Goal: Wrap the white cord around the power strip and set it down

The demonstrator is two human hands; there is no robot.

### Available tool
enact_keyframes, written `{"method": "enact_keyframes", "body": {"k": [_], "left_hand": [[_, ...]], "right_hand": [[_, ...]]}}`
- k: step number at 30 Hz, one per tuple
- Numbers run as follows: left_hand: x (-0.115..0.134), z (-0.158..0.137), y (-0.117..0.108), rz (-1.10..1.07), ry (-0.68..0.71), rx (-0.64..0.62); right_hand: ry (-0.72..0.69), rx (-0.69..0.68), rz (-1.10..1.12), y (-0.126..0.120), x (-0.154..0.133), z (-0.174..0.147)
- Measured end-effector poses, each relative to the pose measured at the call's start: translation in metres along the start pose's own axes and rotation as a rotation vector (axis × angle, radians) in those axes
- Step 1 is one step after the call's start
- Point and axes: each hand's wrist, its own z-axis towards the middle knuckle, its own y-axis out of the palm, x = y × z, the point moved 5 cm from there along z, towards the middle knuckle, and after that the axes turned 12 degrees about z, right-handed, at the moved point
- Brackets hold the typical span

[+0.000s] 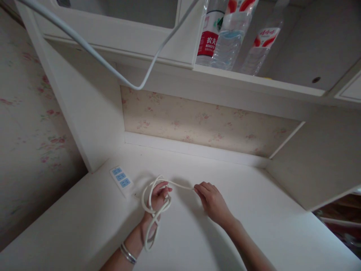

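Note:
Loops of a white power cord (150,245) hang around my left hand (158,195) and wrist, and its curled fingers hold part of the coil. A single stretch of cord runs from there to my right hand (210,201), which pinches it between thumb and fingers. The cord's end past my right fingers is hidden. Just left of my left hand lies a white power strip (121,177) with blue sockets, flat on the white desktop (183,241). Whether the cord joins the strip I cannot tell.
Overhead, an open shelf (259,84) holds several plastic bottles, among them a red-labelled bottle (209,39). A pale thick cable (96,54) droops across the upper left. Side panels, a left one (84,105) and a right one (318,158), bound the desk, with flowered wallpaper (197,120) behind.

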Motion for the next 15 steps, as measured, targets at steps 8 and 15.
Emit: {"method": "enact_keyframes", "body": {"k": [8, 15], "left_hand": [[0.007, -0.012, 0.012, 0.061, 0.016, -0.162], [0.007, -0.021, 0.027, 0.053, 0.094, -0.242]], "right_hand": [[-0.229, -0.024, 0.03, 0.023, -0.038, 0.015], [-0.1, -0.03, 0.456, 0.038, -0.066, 0.038]]}}
